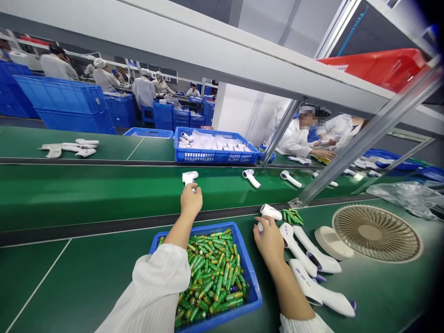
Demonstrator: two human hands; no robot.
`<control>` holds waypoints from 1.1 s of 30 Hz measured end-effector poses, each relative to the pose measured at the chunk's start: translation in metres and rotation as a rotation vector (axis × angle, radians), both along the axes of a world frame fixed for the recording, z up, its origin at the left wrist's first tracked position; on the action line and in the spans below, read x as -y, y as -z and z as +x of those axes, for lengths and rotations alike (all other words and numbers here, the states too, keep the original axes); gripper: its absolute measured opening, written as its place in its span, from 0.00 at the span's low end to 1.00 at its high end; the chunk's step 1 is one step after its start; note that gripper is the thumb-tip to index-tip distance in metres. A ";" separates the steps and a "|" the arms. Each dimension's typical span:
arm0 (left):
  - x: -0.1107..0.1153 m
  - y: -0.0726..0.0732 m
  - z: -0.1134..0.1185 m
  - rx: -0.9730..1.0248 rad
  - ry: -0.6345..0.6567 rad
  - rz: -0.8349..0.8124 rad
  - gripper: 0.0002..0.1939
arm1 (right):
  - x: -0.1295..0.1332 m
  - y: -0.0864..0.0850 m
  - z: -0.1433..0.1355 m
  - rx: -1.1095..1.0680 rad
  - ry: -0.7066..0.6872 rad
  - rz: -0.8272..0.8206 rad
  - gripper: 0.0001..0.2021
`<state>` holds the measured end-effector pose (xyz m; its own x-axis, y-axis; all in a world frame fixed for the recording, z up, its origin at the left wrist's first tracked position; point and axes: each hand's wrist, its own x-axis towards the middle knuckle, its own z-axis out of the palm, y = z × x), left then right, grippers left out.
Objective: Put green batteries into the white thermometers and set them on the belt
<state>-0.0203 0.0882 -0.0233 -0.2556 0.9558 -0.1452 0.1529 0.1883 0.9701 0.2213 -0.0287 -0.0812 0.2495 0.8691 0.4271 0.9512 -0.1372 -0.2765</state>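
Observation:
My left hand [192,202] is closed round the handle of a white infrared thermometer [189,176] over the green conveyor belt. Whether that thermometer touches the belt I cannot tell. At the right, my right hand [269,239] has its fingers curled round another white thermometer [271,212], partly hidden by them. Several loose green batteries [292,216] lie just beyond it. Beside this hand rest more white thermometers [301,249] with purple parts. Between my forearms stands a blue bin [255,291] full of green and gold batteries [211,273].
Thermometers [251,178] lie spaced along the belt [86,194]. Across it stands a blue basket [218,156] of white parts. A round fan [377,232] sits at right, near a slanted metal post [367,134]. A shelf beam [222,51] crosses overhead. Co-workers [294,134] sit beyond.

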 end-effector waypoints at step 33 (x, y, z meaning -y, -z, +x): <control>0.038 -0.014 0.041 0.771 0.223 0.135 0.26 | 0.008 -0.081 -0.100 -0.387 -0.438 -0.204 0.17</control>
<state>0.0205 0.0504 -0.0088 0.0678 0.9943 -0.0828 -0.5470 0.1064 0.8303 0.1209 -0.0367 -0.0001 -0.0455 0.9805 0.1911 0.7670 0.1568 -0.6221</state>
